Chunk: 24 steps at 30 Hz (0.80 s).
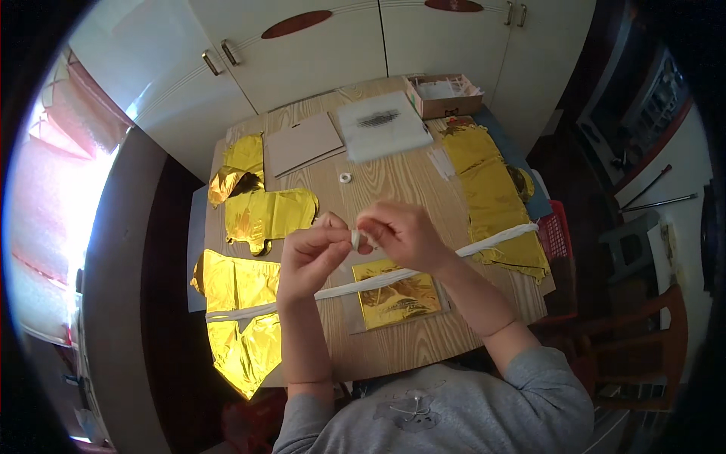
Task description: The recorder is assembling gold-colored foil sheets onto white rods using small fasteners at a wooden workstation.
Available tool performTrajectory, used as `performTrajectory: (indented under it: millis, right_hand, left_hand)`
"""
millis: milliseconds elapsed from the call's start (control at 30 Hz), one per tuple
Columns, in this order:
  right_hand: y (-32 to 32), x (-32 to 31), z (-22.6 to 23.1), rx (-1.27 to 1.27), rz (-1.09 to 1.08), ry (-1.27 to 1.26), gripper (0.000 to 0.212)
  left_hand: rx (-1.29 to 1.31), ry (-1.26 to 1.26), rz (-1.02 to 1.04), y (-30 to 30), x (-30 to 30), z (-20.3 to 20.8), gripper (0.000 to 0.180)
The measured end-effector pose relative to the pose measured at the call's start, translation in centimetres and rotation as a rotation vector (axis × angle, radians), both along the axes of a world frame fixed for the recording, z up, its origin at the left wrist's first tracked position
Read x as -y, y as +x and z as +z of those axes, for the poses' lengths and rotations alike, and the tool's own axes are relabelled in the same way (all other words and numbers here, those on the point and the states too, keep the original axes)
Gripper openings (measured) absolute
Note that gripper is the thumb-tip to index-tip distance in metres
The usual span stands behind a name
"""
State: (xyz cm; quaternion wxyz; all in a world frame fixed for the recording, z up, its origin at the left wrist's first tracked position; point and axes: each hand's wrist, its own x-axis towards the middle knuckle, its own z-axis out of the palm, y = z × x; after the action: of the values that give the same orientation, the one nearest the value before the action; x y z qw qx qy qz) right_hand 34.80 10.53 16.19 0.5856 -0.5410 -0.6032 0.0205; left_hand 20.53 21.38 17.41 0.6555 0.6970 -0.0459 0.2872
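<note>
Above the middle of the table, my two hands meet with fingertips pinched. A small whitish roll [355, 240], perhaps of tape, is held by my left hand [310, 257]. My right hand [404, 234] pinches at the roll's right side; what its fingertips grip is too small to make out. Below my hands lies a flat packet of folded gold foil [397, 295] in a clear sleeve. A long white strip [340, 290] crosses over the packet and passes behind my left wrist. Farther off, a white tape roll [345, 178] rests on the wood.
Flat gold foil balloons [261, 216] lie at the left, with another gold foil piece [488, 181] at the right. Behind are a grey-beige board [305, 144], a translucent sheet packet [386, 136] and an open box [446, 106]. A red basket [558, 234] stands beyond the right edge.
</note>
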Motion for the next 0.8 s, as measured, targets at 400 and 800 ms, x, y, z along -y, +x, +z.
performTrajectory:
  millis: [400, 800]
  right_hand:
    - [0.1, 0.9, 0.8, 0.224, -0.193, 0.081, 0.009]
    - [0.7, -0.2, -0.4, -0.200, 0.074, 0.009, 0.004]
  left_hand:
    - [-0.155, 0.071, 0.315, 0.9, 0.0, -0.5, 0.015]
    - [-0.074, -0.168, -0.005, 0.7, -0.1, -0.7, 0.013]
